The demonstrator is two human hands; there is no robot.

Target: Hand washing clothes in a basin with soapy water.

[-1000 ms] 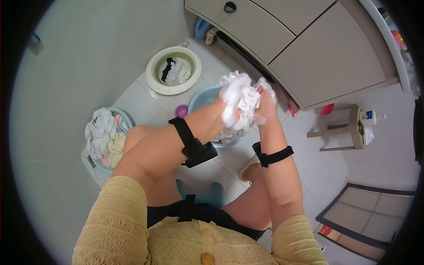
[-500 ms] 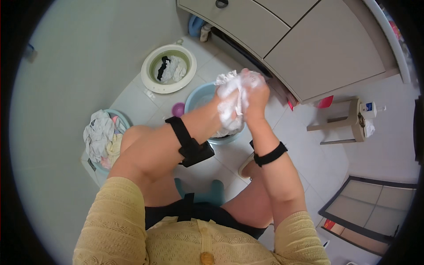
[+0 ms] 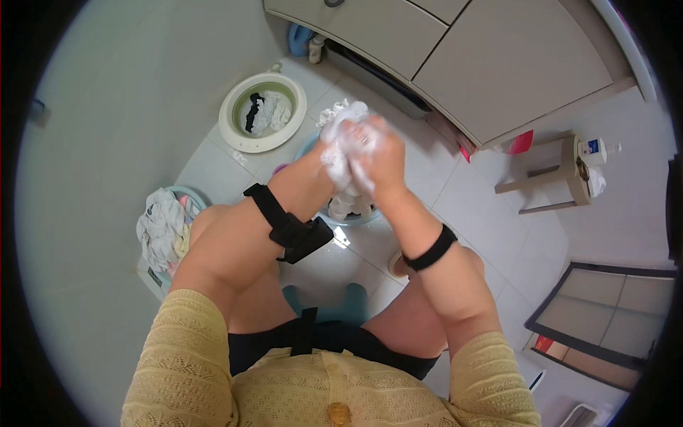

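Note:
Both my hands are closed on a sudsy white cloth (image 3: 340, 127) with a frilled edge, held above a light blue basin (image 3: 352, 222). My left hand (image 3: 333, 158) is largely hidden by foam and fabric. Against it presses my right hand (image 3: 386, 156), its fingers bent over the cloth and somewhat blurred. More pale wet fabric (image 3: 348, 205) hangs down or lies in the basin below; I cannot tell which. My hands and forearms cover much of the basin.
Beyond it stands a white-and-green tub (image 3: 228, 135) with black and white laundry. At left is a blue basin (image 3: 196, 193) heaped with clothes. A grey cabinet (image 3: 512, 64) rises ahead; a beige stool (image 3: 565, 167) with a pump bottle (image 3: 592, 150) stands right.
My hands have shifted left and slightly toward the far side with the cloth, rubbing it together. The view has moved a little too. Both hands still hold the cloth.

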